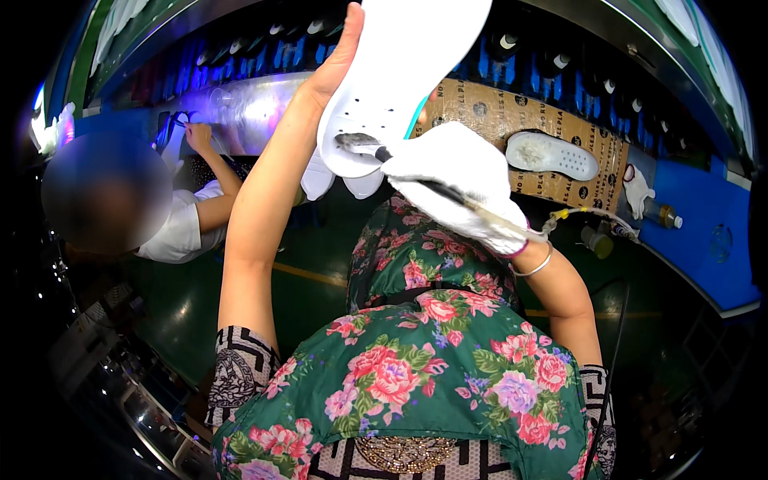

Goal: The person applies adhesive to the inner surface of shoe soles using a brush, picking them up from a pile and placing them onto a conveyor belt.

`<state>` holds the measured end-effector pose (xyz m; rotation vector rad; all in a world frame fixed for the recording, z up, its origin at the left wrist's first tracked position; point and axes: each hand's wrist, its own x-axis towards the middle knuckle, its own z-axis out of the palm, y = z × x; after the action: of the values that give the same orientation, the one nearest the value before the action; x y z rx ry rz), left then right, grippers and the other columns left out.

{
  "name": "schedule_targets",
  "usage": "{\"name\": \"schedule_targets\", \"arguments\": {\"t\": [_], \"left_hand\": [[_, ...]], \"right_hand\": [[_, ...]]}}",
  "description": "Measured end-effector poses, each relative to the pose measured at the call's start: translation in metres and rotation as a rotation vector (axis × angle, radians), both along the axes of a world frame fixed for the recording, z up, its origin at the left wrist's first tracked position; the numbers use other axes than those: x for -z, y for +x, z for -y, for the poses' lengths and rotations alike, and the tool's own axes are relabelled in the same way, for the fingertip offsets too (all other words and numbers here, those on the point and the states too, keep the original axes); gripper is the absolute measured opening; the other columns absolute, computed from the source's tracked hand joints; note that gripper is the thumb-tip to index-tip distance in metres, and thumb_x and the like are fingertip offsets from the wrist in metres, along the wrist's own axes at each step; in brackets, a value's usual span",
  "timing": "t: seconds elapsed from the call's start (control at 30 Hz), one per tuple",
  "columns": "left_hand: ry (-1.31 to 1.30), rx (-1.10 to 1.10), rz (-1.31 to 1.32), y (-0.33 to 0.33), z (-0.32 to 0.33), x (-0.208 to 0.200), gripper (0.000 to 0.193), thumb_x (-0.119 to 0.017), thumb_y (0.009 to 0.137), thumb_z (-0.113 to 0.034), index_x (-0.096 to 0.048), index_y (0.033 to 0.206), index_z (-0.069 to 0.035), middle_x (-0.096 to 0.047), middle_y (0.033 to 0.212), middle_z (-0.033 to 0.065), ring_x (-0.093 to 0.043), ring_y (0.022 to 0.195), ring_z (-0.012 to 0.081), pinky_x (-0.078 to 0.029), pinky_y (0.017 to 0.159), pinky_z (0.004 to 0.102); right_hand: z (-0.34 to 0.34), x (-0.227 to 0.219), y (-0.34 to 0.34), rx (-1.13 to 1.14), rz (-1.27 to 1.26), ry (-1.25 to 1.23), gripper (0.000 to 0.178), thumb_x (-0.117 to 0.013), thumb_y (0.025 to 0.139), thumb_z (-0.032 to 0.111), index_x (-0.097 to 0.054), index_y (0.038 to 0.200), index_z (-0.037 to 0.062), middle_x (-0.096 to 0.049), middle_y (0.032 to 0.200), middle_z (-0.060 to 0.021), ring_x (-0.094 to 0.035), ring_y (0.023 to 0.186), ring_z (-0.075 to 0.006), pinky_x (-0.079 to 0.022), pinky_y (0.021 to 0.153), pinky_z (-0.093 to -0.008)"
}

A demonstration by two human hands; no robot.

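Note:
My bare left hand (338, 62) grips the far left edge of a white shoe sole (404, 76), raised in front of me. Small holes dot the sole's near part, and a teal strip shows along its right edge. In a white knit glove, my right hand (462, 178) is closed around a slim brush (362, 144) with a dark head. The bristles touch the sole's near end, where a grey smear or shadow lies. A pale hose (574, 213) runs from beside my right wrist toward the right. Most of the brush handle is hidden by the glove.
On the cardboard-covered bench (480, 100) lies another white sole (552, 156). A loose glove (638, 190) and a clear bottle (662, 214) rest by the blue table (704, 264). Two white sole ends (364, 185) show below the held sole. A co-worker's hand (198, 136) is at the left.

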<state>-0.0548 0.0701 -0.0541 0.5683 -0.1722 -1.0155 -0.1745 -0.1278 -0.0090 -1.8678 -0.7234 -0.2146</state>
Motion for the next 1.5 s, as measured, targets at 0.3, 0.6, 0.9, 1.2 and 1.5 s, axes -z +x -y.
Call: {"name": "schedule_targets", "arguments": {"t": [0.3,0.6,0.9,1.2,1.5], "left_hand": [[0.456,-0.176,-0.002,0.011,-0.008,0.008,0.08,-0.035,0.097,-0.072,-0.054,0.145,-0.011,-0.064,0.131,0.0135,-0.067,0.112,0.0196,-0.06,0.085,0.0329],[1.028,0.071,0.405,0.007,0.006,-0.026,0.087,-0.041,0.093,-0.078,-0.056,0.144,-0.009,-0.054,0.14,0.0285,-0.054,0.13,0.0347,-0.053,0.093,0.0402],[1.236,0.284,0.567,0.02,0.007,-0.03,0.101,-0.039,0.087,-0.086,-0.051,0.147,-0.006,-0.049,0.145,0.0291,-0.052,0.132,0.0362,-0.047,0.102,0.0453],[0.852,0.095,0.244,0.013,-0.003,-0.033,0.086,-0.036,0.095,-0.076,-0.055,0.143,-0.008,-0.06,0.136,0.0189,-0.064,0.115,0.0232,-0.055,0.09,0.0363],[-0.018,-0.209,-0.174,-0.043,-0.008,0.046,0.081,-0.035,0.099,-0.067,-0.04,0.15,-0.004,-0.054,0.141,0.0218,-0.064,0.112,0.0442,-0.057,0.094,0.0533]], "right_hand": [[-0.003,-0.002,0.0,-0.082,-0.321,0.291,0.015,-0.08,0.079,0.003,-0.077,0.093,0.0067,-0.076,0.092,-0.0088,-0.071,0.082,-0.0211,-0.056,0.074,-0.0315],[-0.005,0.005,-0.002,-0.21,-0.371,0.302,0.02,-0.082,0.078,0.012,-0.078,0.097,0.0101,-0.076,0.093,-0.0061,-0.071,0.083,-0.0226,-0.056,0.079,-0.0337],[-0.001,0.014,0.006,-0.087,-0.138,0.017,0.018,-0.077,0.08,0.013,-0.076,0.098,0.0144,-0.074,0.095,-0.0029,-0.068,0.085,-0.0258,-0.054,0.075,-0.0373],[0.006,0.002,-0.008,-0.059,-0.447,0.226,0.023,-0.079,0.084,0.011,-0.075,0.106,0.0065,-0.075,0.103,-0.007,-0.071,0.088,-0.0178,-0.057,0.076,-0.0305],[0.021,-0.004,0.029,0.326,-0.342,0.243,0.018,-0.075,0.086,0.002,-0.075,0.104,-0.0009,-0.075,0.1,-0.0076,-0.071,0.091,-0.0132,-0.056,0.081,-0.0256]]}}
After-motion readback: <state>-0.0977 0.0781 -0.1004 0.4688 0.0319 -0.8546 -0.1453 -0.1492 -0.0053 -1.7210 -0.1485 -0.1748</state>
